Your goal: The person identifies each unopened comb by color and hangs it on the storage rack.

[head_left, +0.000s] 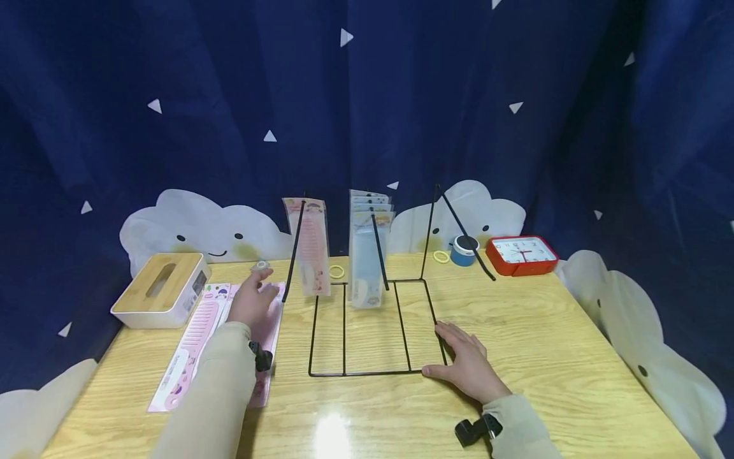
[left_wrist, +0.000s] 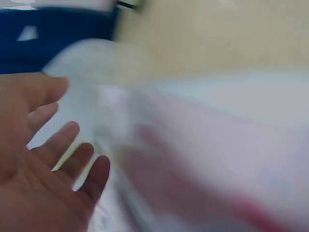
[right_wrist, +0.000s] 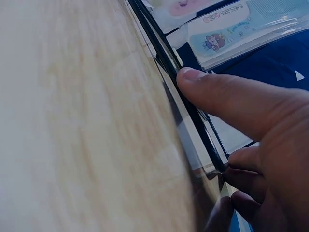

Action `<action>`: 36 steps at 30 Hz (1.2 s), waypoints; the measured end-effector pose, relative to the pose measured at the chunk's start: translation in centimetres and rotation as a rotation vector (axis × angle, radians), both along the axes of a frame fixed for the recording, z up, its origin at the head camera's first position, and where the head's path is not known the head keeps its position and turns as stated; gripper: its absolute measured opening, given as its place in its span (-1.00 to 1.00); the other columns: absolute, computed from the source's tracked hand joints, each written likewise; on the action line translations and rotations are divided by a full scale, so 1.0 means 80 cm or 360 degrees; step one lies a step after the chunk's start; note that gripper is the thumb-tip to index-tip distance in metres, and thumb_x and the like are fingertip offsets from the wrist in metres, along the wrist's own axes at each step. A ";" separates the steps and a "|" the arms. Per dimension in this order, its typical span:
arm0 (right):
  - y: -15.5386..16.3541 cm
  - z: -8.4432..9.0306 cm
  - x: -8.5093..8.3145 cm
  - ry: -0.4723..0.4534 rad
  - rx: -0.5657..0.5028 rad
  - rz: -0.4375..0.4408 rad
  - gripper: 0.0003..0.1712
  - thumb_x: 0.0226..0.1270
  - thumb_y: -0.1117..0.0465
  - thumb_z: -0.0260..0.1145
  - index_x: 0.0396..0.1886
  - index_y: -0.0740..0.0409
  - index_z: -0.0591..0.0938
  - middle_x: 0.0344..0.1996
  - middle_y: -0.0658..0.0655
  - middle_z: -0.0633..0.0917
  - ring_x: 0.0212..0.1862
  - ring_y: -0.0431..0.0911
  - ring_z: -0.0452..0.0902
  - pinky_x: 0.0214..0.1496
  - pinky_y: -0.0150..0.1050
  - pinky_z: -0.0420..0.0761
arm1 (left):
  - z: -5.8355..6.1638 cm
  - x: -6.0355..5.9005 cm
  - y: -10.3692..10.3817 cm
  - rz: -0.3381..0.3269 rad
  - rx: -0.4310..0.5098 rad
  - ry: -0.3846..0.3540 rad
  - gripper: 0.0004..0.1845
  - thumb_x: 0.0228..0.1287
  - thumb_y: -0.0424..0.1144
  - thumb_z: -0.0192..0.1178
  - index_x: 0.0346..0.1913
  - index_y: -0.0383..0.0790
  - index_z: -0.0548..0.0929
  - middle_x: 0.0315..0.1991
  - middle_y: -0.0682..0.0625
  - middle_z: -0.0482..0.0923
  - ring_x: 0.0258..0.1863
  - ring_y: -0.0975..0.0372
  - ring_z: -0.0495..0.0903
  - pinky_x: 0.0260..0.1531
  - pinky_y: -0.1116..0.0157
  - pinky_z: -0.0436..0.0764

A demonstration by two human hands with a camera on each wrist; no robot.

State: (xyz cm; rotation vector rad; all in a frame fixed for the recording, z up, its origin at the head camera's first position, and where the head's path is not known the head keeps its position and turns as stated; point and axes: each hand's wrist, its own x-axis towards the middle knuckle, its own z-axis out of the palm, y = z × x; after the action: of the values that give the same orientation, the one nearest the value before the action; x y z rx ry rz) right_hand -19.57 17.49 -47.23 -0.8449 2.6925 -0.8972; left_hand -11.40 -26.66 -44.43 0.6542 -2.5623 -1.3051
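**Pink comb packs flat on table, left hand over them, right hand steadying wire rack**

Pink packaged combs [head_left: 197,344] lie flat at the table's left, just right of a white tissue box [head_left: 163,290] with a wooden lid. Left hand [head_left: 252,303] hovers over or rests on the top end of the packs; fingers loose and spread in the left wrist view [left_wrist: 72,159], nothing clearly gripped. Contact can't be confirmed, view is blurred. Something small and pale sits at the fingertips [head_left: 261,265], too small to identify.

Handling, as a judgement: packs look light, thin, a bit bendy, with slick plastic sleeves that likely slide on the glossy top. Best pinched at a short end or an edge, not pressed from above.

Black wire rack [head_left: 367,328] stands mid-table, one pink pack [head_left: 312,245] and several blue packs [head_left: 367,255] hanging on its pegs. Right hand [head_left: 467,366] lies flat at the rack's front right corner, fingers straight, thumb [right_wrist: 217,89] touching the wire.

Wooden table [head_left: 573,357] is pale, glossy, with a light glare near the front. Further right at the back: yellow rings [head_left: 441,257], blue tape roll [head_left: 463,250], red clock [head_left: 522,254]. Dark blue curtain [head_left: 367,95] with white triangles and cloud cutouts behind.
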 end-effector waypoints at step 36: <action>-0.003 0.001 0.001 0.0075 -0.0069 -0.0010 -0.04 0.17 -0.15 0.48 0.44 0.29 0.40 0.42 0.32 0.40 0.48 0.25 0.18 0.44 0.30 -0.11 | 0.104 0.108 0.045 -0.0261 -0.0187 0.0266 -0.90 0.40 -0.22 0.28 -0.11 -0.13 0.68 -0.29 -0.01 0.60 -0.35 0.16 0.47 -0.38 0.27 0.48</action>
State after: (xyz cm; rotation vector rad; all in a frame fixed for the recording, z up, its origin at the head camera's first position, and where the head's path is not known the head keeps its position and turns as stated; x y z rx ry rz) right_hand -19.49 17.26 -47.16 -0.8778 2.7267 -0.9518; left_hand -2.75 -23.07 -36.13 0.3050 -2.5744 -1.1885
